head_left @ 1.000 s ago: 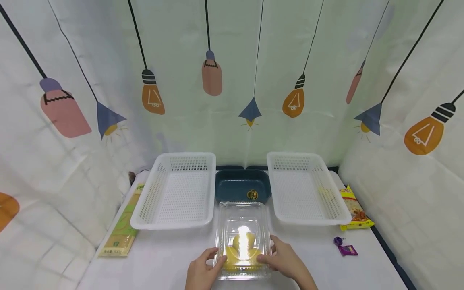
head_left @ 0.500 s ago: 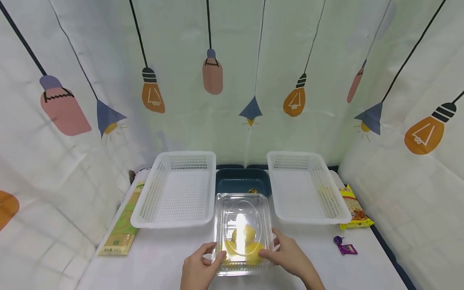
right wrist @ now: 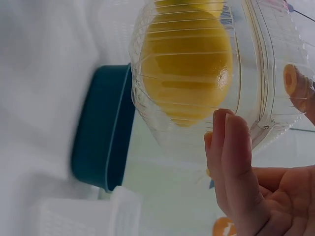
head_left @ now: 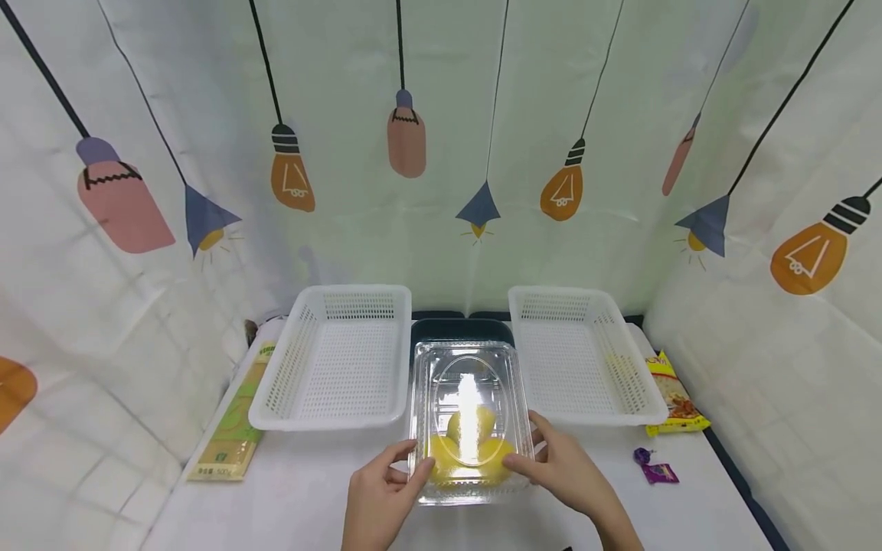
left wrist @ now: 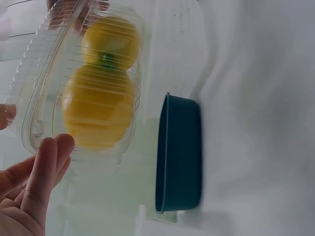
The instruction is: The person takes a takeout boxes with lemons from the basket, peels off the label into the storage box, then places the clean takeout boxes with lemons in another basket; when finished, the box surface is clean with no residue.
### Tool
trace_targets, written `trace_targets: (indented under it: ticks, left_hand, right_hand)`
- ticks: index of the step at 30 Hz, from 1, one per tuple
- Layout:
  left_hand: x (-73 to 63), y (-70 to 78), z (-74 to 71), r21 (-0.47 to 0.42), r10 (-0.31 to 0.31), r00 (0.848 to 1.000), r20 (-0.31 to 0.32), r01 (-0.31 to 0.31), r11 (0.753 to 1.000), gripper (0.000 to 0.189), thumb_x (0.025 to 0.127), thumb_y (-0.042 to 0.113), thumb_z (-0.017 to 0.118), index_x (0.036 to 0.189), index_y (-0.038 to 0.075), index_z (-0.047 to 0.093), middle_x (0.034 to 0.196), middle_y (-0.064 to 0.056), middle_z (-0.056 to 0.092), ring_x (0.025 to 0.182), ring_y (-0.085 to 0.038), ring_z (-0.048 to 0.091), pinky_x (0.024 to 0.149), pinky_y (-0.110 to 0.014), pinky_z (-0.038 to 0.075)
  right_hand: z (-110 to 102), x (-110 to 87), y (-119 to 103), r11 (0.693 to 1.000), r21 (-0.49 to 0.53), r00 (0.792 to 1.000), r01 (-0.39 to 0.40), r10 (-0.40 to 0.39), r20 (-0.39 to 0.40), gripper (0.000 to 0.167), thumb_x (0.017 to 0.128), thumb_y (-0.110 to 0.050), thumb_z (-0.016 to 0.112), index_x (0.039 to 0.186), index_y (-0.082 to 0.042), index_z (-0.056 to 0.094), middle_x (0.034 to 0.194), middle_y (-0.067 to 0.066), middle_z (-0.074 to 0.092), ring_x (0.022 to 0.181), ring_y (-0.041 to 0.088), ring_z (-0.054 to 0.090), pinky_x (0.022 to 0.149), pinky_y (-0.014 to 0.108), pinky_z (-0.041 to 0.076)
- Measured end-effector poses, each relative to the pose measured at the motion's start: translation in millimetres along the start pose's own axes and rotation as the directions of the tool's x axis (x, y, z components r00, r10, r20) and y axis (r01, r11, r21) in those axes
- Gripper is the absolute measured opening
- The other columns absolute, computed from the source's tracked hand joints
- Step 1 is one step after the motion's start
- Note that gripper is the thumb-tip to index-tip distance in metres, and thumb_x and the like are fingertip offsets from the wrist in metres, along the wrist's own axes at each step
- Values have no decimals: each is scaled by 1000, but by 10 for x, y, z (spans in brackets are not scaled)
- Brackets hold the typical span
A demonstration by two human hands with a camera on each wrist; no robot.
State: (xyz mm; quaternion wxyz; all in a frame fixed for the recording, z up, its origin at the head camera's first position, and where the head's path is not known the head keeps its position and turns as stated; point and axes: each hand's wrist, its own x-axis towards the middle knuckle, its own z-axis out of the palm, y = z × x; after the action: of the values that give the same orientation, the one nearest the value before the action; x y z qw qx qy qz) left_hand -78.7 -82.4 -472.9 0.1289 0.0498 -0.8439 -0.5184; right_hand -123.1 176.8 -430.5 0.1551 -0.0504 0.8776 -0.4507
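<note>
A clear plastic clamshell box is held in the air at the middle of the head view. Its lid is down over three yellow, lemon-like fruits, seen through the plastic. My left hand grips the box's left side near the front corner, thumb on top. On the opposite side my right hand grips it the same way. Both wrist views show fingers supporting the box from below, and a bit of green between two fruits. Behind and below the box stands a dark teal tray, partly covered by it in the head view.
White perforated baskets stand on either side of the tray, one left and one right. A long green-and-tan packet lies at far left. On the right are a yellow snack bag and purple wrapped candies.
Both hands have raised the box and moved it forward. It now hides the gold item seen earlier inside the teal tray.
</note>
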Motion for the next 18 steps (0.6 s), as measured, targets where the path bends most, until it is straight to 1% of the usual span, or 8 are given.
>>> trace_targets:
  ticks: [4, 7, 9, 13, 18]
  left_hand:
    - [74, 90, -9, -45, 26, 1000, 7, -25, 999, 34, 83, 38, 80, 104, 12, 75, 76, -1, 78, 56, 9, 63, 52, -17, 52]
    - [135, 163, -11, -57, 32, 999, 23, -30, 998, 34, 82, 38, 81, 105, 14, 75, 73, -1, 77, 56, 8, 64, 51, -18, 52]
    - [176, 207, -1, -70, 27, 999, 41, -24, 997, 34, 81, 39, 81, 105, 15, 75, 75, -1, 78, 57, 7, 65, 51, -18, 52]
    - [256, 268, 22, -92, 26, 998, 64, -20, 996, 37, 81, 42, 81, 106, 16, 75, 88, -4, 80, 60, 4, 67, 52, -19, 53]
    - [318, 291, 93, -140, 26, 997, 66, -17, 990, 37, 78, 40, 83, 106, 17, 75, 95, -4, 80, 61, 2, 68, 52, -20, 53]
  right_hand:
    - [-84, -19, -46, 1000, -18, 1000, -19, 19, -25, 91, 85, -45, 74, 152, 0, 33, 112, 14, 66, 76, 13, 65, 60, 28, 54]
    - [-146, -28, -62, 999, -28, 999, -20, 19, -41, 92, 86, -45, 74, 153, 0, 31, 117, 15, 65, 78, 14, 66, 61, 27, 54]
    - [-193, -24, -68, 1000, -25, 999, -6, 5, -47, 90, 87, -44, 73, 153, -1, 31, 116, 16, 65, 78, 16, 67, 61, 27, 56]
    - [-265, -11, -79, 1000, -19, 998, 22, -23, -61, 87, 90, -42, 71, 154, -1, 29, 113, 16, 66, 79, 19, 69, 62, 27, 59]
    - [-353, -11, -95, 998, -55, 996, 11, -16, -82, 89, 90, -44, 70, 154, 1, 28, 113, 14, 67, 78, 16, 70, 61, 24, 57]
